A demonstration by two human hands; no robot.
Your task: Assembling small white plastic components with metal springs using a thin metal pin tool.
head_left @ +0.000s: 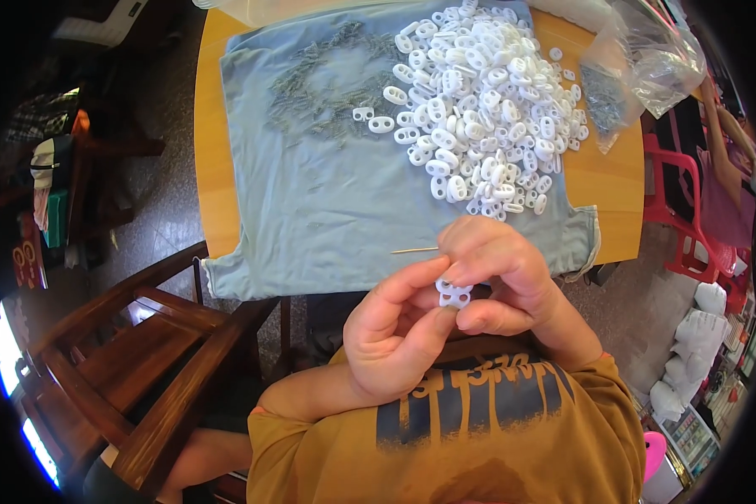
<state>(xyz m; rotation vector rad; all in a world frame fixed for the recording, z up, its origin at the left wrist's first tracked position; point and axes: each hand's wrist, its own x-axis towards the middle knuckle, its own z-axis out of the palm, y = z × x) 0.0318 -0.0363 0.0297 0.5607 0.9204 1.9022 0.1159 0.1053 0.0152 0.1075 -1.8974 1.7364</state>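
I see my left hand [391, 332] and right hand [500, 273] meeting close to my chest, both grips pinching 1 small white plastic piece [454, 294] between fingertips. A thin pin [414, 249] juts left from the right hand. Beyond, a heap of white pieces [483, 101] lies on the blue cloth [311, 202] covering the counter [214, 168].

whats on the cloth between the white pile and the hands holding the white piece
In the head view, only bare grey-blue cloth lies between the pile of white pieces and the hands, apart from a thin pin.
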